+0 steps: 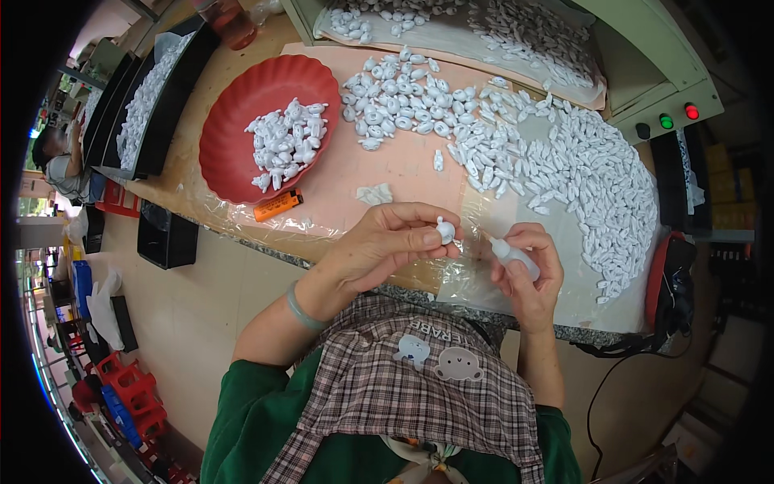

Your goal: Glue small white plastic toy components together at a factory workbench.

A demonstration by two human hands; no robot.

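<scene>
Between thumb and fingers, my left hand (pixel 395 246) pinches a small white figurine part (pixel 445 231), rounded with a little knob on top. My right hand (pixel 530 270) is wrapped round a small white squeeze bottle (pixel 514 256), its thin nozzle tilted toward the part but apart from it. Beyond my hands, round white pieces (pixel 395 97) are spread on the pink sheet. Longer white pieces (pixel 580 161) cover the right side of the table. On the left stands a red scalloped bowl (pixel 222 145) holding a heap of white figures (pixel 286 141).
An orange cylinder (pixel 278 206) and a crumpled white scrap (pixel 374 194) lie by the bowl. At the back stands a green metal cabinet (pixel 657 101) with lit buttons and white pieces inside. Black trays (pixel 173 121) are at far left; a person (pixel 68 165) sits beyond them.
</scene>
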